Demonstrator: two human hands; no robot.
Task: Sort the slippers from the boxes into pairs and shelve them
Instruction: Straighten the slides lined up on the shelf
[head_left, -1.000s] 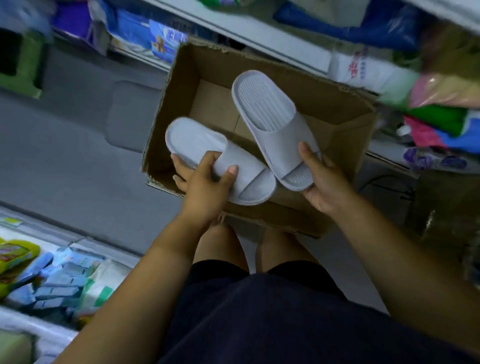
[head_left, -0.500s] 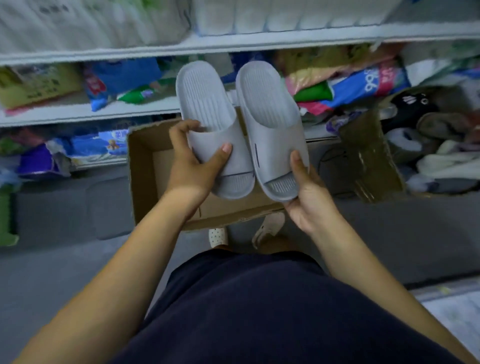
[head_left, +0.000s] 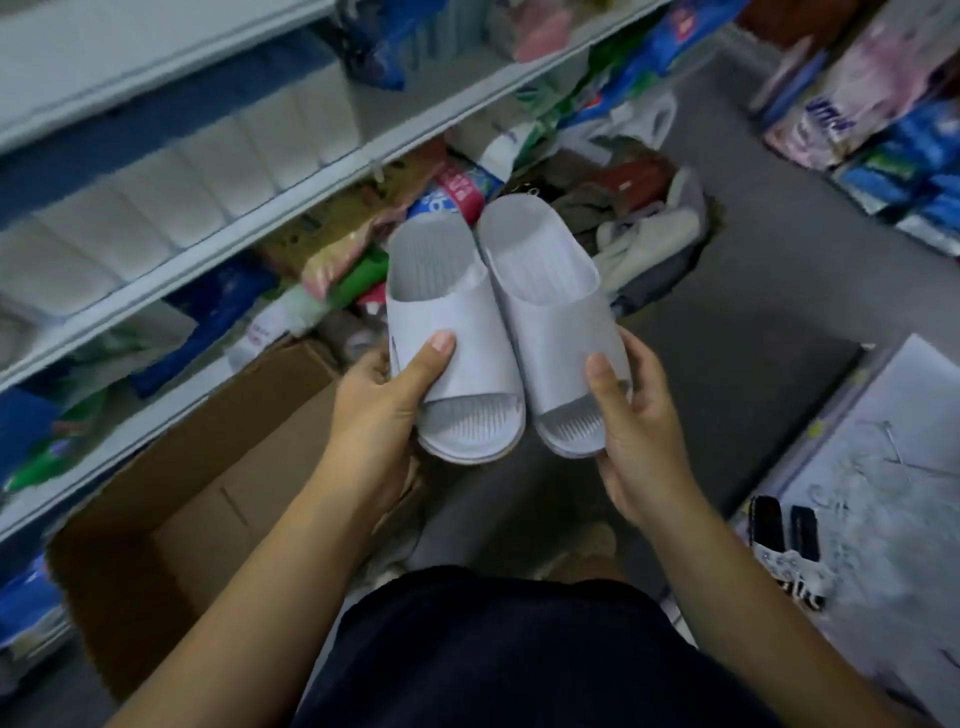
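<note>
Two slippers (head_left: 452, 312) edge to edge, left hand (head_left: 374, 410) and right hand (head_left: 639, 431) each clasping one, over aisle floor (head_left: 753, 322)

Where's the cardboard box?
The cardboard box sits lower left in the head view, open on the floor below the shelves, beside the left hand holding a grey slipper.

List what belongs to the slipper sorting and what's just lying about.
Job: left hand, left grey slipper, right hand, right grey slipper, cardboard box, slipper heap, shelf.
Lying about: shelf packets, pink and blue bags, black items.
</note>
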